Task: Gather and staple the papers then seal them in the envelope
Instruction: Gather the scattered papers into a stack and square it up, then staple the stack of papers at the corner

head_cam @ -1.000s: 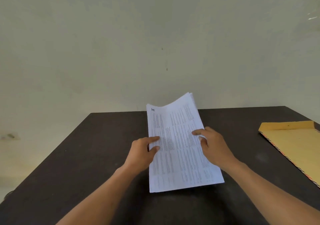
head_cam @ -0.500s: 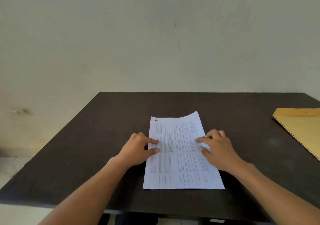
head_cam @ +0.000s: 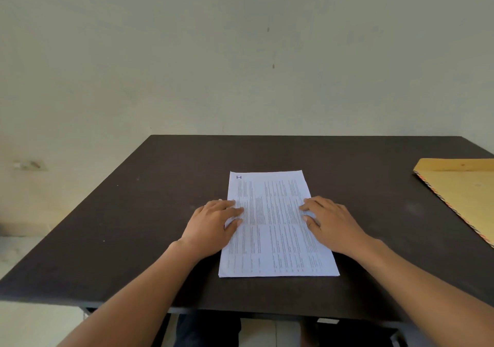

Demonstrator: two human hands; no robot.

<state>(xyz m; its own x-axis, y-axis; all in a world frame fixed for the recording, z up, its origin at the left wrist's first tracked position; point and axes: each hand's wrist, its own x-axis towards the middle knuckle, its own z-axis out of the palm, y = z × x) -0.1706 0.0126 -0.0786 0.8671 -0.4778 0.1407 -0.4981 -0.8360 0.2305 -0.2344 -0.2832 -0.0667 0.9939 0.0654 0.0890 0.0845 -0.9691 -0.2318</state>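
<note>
A stack of white printed papers (head_cam: 275, 229) lies flat on the dark table (head_cam: 133, 226), near its front edge. My left hand (head_cam: 213, 226) rests on the stack's left edge, fingers spread, thumb on the sheet. My right hand (head_cam: 331, 223) rests on the right edge in the same way, fingertips on the paper. Neither hand grips anything. A yellow-brown envelope (head_cam: 465, 189) with a striped border lies flat at the table's right side, partly cut off by the frame. No stapler is in view.
A pale wall (head_cam: 240, 52) stands right behind the table's far edge. Bare dark tabletop stretches left of the papers and between the papers and the envelope. Below the front edge I see floor and dark-clothed legs (head_cam: 208, 328).
The papers, held raised and curved a second ago, now lie flat on the table. Both hands went from holding the stack to resting on its side edges.
</note>
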